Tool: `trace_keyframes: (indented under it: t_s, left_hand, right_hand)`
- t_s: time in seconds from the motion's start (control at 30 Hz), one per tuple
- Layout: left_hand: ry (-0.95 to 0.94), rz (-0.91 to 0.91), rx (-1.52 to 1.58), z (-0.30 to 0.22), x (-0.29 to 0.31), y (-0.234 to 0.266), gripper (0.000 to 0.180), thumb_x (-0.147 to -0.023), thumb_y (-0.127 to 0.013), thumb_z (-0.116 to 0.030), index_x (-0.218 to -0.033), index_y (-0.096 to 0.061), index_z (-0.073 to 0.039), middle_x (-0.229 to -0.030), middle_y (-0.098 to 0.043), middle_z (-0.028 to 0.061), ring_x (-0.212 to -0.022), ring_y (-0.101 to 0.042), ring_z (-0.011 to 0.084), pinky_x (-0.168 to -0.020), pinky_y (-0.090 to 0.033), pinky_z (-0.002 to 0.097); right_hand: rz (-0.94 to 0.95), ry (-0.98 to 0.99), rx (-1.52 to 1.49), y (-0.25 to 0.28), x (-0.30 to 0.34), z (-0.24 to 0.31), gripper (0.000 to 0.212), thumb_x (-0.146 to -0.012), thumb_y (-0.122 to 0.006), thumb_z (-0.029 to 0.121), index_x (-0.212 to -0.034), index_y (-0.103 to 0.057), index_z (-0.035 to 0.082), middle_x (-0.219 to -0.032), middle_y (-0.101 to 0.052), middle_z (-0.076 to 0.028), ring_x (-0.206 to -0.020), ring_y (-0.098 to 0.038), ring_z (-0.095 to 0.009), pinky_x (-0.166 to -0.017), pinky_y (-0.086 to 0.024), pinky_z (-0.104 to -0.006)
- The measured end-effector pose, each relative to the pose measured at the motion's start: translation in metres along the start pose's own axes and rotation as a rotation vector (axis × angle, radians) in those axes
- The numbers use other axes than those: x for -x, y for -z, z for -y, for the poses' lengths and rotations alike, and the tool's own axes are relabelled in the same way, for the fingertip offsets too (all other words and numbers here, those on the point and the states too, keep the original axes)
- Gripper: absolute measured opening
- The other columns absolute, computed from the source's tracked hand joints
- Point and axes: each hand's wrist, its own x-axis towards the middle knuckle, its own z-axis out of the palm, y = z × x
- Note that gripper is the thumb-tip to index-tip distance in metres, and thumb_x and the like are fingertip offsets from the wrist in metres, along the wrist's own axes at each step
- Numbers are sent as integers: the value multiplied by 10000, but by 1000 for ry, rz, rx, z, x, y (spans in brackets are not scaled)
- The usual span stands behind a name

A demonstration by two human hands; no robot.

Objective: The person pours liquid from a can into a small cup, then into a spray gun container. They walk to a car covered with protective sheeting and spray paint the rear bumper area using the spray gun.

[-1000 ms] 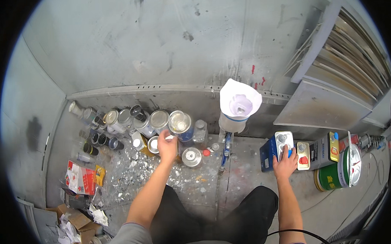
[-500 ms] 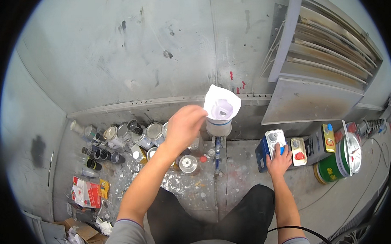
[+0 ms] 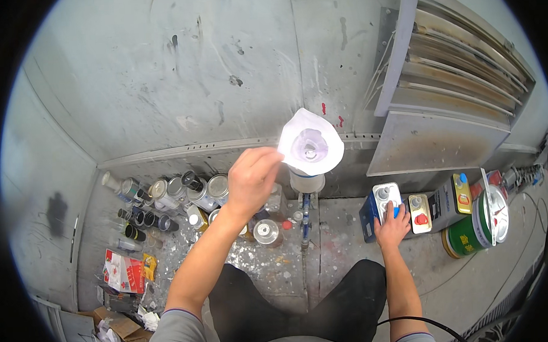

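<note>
Left hand (image 3: 250, 178) fingers pinch the white paper cone filter's (image 3: 311, 142) rim. Right hand (image 3: 392, 225) presses flat, fingers spread, on the blue rectangular metal can (image 3: 372, 208) (round paint tins (image 3: 184, 189) crowd the floor at left).

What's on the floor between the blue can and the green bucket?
Head view: a small yellow can and a grey can stand between the blue can and green bucket.

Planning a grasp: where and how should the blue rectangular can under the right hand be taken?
Grip the blue rectangular can across its narrow side walls, coming from above. It stands upright, its flat top and cap facing up under the right hand; another can crowds its right side.
</note>
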Motion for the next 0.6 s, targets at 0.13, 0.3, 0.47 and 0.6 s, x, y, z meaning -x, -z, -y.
trace_keyframes:
  t_s: [0.13, 0.3, 0.47, 0.6]
  left_hand:
    - [2, -14, 16, -2, -1, -3, 241, -810, -797, 39, -1027, -764, -61, -1036, -765, 95, -930, -728, 311, -793, -596, 397]
    - [26, -21, -1, 1, 6, -1, 234, -799, -810, 60, -1003, -774, -51, -1023, -772, 104, -934, -737, 306, -798, -603, 391]
    - [18, -17, -4, -5, 3, -2, 223, -798, -816, 51, -993, -781, -51, -1012, -776, 101, -906, -738, 293, -773, -602, 383]
    - [0, -3, -3, -5, 3, -4, 217, -801, -824, 33, -994, -785, -59, -1011, -779, 95, -895, -738, 292, -759, -600, 382]
  right_hand:
    - [15, -12, -8, 3, 0, -3, 831, -787, -880, 372, -1530, -539, 220, -1605, -430, -195, -1429, -413, -474, -1059, -405, -605]
    - [43, -11, -8, 1, -3, -2, 855, -776, -886, 398, -1541, -541, 236, -1610, -423, -194, -1447, -396, -476, -1074, -401, -607]
    - [19, -20, -3, -3, -4, -3, 840, -769, -888, 396, -1527, -557, 247, -1594, -443, -183, -1425, -415, -467, -1059, -409, -610]
    - [-1, -17, -5, -6, -2, -5, 832, -768, -888, 394, -1517, -563, 233, -1593, -439, -180, -1429, -406, -459, -1060, -402, -601]
